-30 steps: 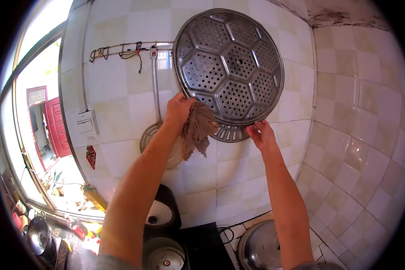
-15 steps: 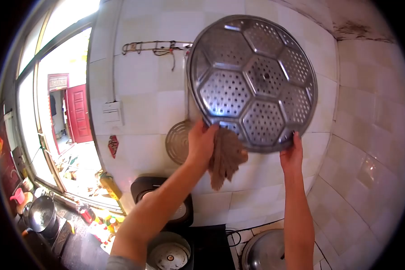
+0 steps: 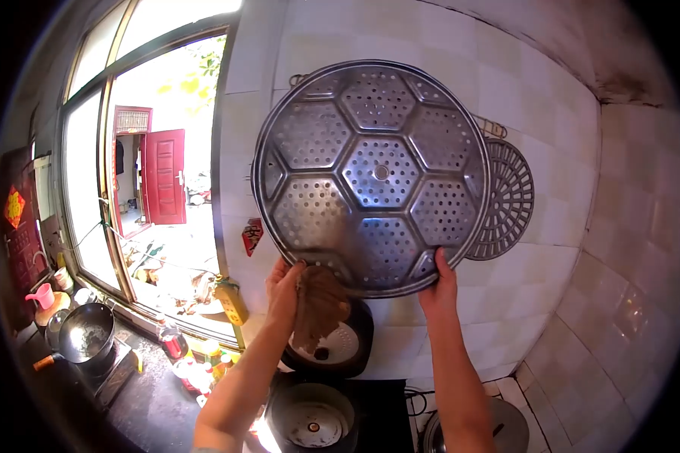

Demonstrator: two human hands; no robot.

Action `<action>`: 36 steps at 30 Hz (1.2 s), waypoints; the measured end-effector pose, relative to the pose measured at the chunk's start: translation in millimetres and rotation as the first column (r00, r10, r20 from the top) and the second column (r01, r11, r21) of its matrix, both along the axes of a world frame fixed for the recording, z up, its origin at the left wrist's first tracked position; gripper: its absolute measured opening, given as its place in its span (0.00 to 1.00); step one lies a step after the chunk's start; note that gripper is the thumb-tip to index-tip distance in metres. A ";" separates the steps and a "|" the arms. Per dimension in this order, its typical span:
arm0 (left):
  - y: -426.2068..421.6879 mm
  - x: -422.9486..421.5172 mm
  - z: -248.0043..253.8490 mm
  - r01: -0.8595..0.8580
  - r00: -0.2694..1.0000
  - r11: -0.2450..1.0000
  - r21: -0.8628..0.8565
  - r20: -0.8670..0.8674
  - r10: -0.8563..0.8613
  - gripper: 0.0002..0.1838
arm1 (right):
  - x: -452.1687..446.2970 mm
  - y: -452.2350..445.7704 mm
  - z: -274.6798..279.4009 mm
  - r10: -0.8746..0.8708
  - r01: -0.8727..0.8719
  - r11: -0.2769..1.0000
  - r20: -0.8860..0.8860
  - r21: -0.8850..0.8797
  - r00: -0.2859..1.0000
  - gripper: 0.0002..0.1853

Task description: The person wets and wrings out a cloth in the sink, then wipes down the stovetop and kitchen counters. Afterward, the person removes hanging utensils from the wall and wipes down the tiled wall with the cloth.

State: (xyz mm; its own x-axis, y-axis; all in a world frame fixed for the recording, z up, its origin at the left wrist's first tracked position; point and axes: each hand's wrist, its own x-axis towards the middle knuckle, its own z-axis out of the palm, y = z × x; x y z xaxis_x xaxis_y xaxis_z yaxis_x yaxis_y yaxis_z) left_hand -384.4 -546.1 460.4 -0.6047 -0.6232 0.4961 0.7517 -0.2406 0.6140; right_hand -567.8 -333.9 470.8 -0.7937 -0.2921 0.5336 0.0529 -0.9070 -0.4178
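A large round metal steamer tray [image 3: 381, 173], pierced with many small holes in hexagon panels, is held up in front of the tiled wall. At its lower left rim, my left hand [image 3: 283, 293] is closed on the tray's edge together with a brown cloth [image 3: 319, 309], which hangs down from the fingers. My right hand [image 3: 439, 288] grips the lower right rim, thumb on the face. Behind the tray, partly covered, a round slatted rack [image 3: 511, 200] hangs on the wall.
Below are a rice cooker with its lid raised [image 3: 347, 343], its inner pot [image 3: 313, 415] and a lidded pan [image 3: 510, 426]. A wok [image 3: 87, 332] and several bottles [image 3: 204, 370] stand on the left counter [image 3: 147, 411] by the window. A yellow bottle [image 3: 230, 300] is at the sill.
The tray has shifted left and lower in view and faces me more squarely, both hands still on its rim. The camera has turned left, and the slatted rack shows on the right.
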 end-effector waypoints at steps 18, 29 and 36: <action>-77.1 -8.7 -15.4 -0.093 0.994 0.981 -0.172 0.033 0.100 0.14 | -12.0 -42.9 -26.2 0.023 -0.023 1.000 -0.063 0.002 0.998 0.18; -11.0 122.3 -65.4 -0.308 0.951 0.939 0.152 0.076 0.299 0.11 | 38.0 -51.3 -46.3 0.246 -0.228 0.961 -0.103 0.154 0.964 0.21; -22.8 270.8 -142.2 -0.579 0.813 0.768 0.274 0.268 0.517 0.12 | 190.8 -147.6 -75.5 0.383 -0.383 0.871 0.064 0.309 0.922 0.23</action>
